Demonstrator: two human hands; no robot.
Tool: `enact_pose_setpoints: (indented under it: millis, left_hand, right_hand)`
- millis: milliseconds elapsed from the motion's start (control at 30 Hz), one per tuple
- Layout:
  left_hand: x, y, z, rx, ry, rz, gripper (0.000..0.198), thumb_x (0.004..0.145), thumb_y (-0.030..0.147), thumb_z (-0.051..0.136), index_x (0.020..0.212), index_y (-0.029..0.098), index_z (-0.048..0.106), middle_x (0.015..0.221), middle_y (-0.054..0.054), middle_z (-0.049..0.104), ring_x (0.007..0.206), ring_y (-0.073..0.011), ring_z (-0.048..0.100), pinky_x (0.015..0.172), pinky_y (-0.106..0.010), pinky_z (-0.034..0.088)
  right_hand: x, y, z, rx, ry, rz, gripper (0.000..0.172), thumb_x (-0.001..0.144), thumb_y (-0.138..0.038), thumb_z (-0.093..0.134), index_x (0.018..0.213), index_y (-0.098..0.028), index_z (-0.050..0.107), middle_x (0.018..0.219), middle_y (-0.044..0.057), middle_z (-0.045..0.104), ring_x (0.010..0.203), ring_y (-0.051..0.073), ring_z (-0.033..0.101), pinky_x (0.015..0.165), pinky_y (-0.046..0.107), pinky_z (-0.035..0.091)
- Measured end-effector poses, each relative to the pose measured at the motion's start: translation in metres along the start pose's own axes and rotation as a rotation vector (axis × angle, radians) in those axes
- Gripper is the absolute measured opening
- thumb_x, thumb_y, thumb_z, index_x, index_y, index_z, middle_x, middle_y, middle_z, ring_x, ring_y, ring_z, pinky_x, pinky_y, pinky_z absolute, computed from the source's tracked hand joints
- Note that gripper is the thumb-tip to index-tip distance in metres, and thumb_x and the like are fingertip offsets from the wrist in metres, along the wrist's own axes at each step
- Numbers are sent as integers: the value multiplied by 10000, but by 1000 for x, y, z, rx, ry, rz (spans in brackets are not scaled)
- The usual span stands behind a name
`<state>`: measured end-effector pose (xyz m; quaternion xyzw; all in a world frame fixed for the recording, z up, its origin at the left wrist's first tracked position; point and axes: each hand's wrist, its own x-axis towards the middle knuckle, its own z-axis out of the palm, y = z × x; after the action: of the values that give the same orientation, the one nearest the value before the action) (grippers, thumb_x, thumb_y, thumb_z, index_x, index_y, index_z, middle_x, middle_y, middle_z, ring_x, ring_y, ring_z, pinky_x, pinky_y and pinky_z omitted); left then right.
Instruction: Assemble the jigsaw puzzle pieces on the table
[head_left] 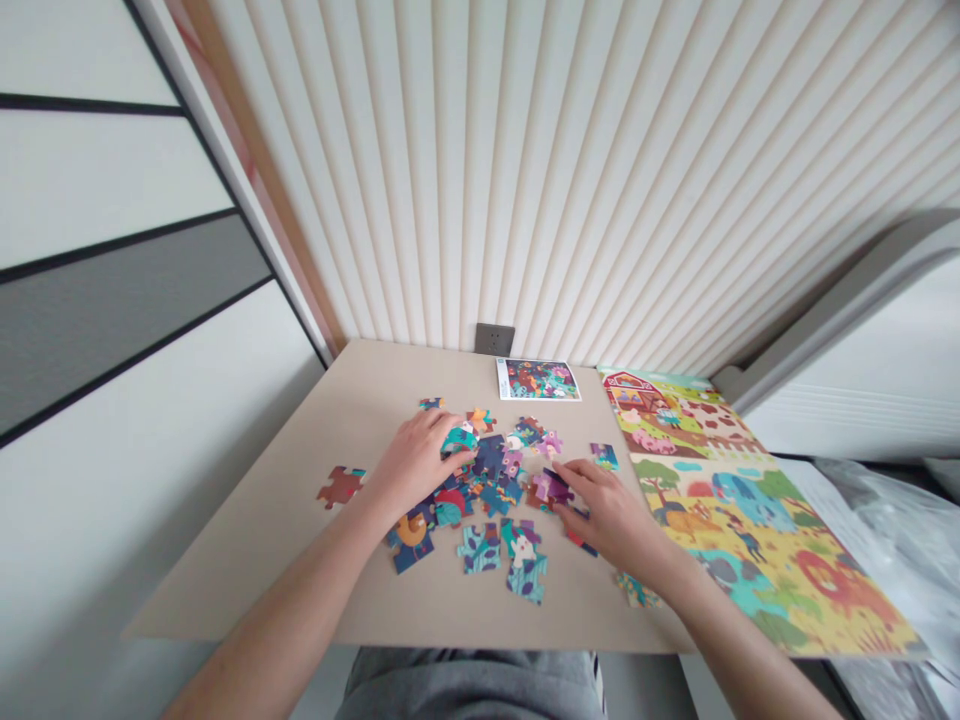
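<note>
Loose jigsaw puzzle pieces (491, 455) are heaped in the middle of the beige table, some overlapping. At the heap's left side, my left hand (416, 455) grips a teal and white puzzle piece (460, 438) between thumb and fingers. On the opposite side my right hand (607, 510) has its thumb and fingertips closed at a purple puzzle piece (553, 487). A reddish-brown piece (341, 487) lies apart on the left. Nearer the front edge are a light blue leafy piece (480, 548) and a piece with a white animal (523, 545).
A printed picture card (538, 380) lies at the back of the table (247, 560). Two assembled animal scenes, a farm (679, 415) and a safari (757, 545), cover the right side. Behind stands a ribbed wall with a dark socket (495, 339). Clear plastic wrapping (892, 520) is at far right.
</note>
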<state>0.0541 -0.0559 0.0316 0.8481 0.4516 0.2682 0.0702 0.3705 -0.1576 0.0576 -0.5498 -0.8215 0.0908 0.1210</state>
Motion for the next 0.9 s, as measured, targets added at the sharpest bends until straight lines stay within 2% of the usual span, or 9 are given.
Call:
enact_pose_setpoints:
  millis: [200,333,433,533,633,700,800,900]
  left_hand:
    - [-2,10,-3,-75,-91,67,436,881,411,765,1265,265,617,1213,-73,655,1141,-285,625,1008,-435,499]
    - [-2,14,-1,-29,-110,87,469,864,381,787,1285,273,609,1207,-70,654,1145,-283,623,1014,-435,492]
    - [-4,6,-11,29,-93,77,450,866,401,780,1264,269,618,1197,-73,656,1126,-284,627,1015,-443,483]
    - [-10,-24,-36,86,-44,20,404,893,445,733,1243,270,633,1191,-80,658,1117,-286,625,1007,-437,478]
    - [-17,-71,-62,83,-33,-63,379,904,466,694,1216,256,653,1162,-81,667,1092,-272,626,994,-409,487]
    - [-21,-102,-69,65,-62,-107,382,892,483,692,1182,236,681,1144,-85,670,1089,-270,626,1013,-413,480]
    - [-18,-132,-58,9,-101,-152,405,855,502,719,1149,224,712,1179,-98,657,1127,-279,622,1056,-433,463]
    - [-8,-141,-34,-12,-87,-168,432,838,528,733,1148,227,723,1283,-115,617,1216,-297,595,1096,-451,443]
  right_hand:
    - [7,-6,18,-36,-42,4,486,943,-390,644,1394,-223,579,1265,135,651,1185,309,614,1065,480,468]
    - [9,-6,20,-19,-32,9,433,932,-323,638,1351,-220,612,1243,131,648,1158,291,624,1040,451,483]
    - [8,-6,18,-22,-3,-4,422,909,-295,641,1325,-229,630,1208,121,648,1137,285,630,1038,444,484]
    - [6,-4,11,-6,-3,-7,402,912,-283,617,1308,-219,637,1206,126,643,1109,282,641,1016,435,506]
    - [7,-3,2,40,-11,-2,425,932,-286,591,1351,-216,610,1235,132,630,1084,267,658,978,405,537]
    - [14,-4,-3,63,1,-15,449,945,-317,592,1384,-227,589,1251,130,624,1085,263,665,977,400,543]
    - [39,-13,-8,87,16,-58,447,953,-368,601,1381,-240,601,1259,126,625,1099,269,667,986,406,539]
    - [83,-32,-7,143,6,-131,441,941,-387,630,1354,-234,629,1224,119,639,1063,260,676,967,387,540]
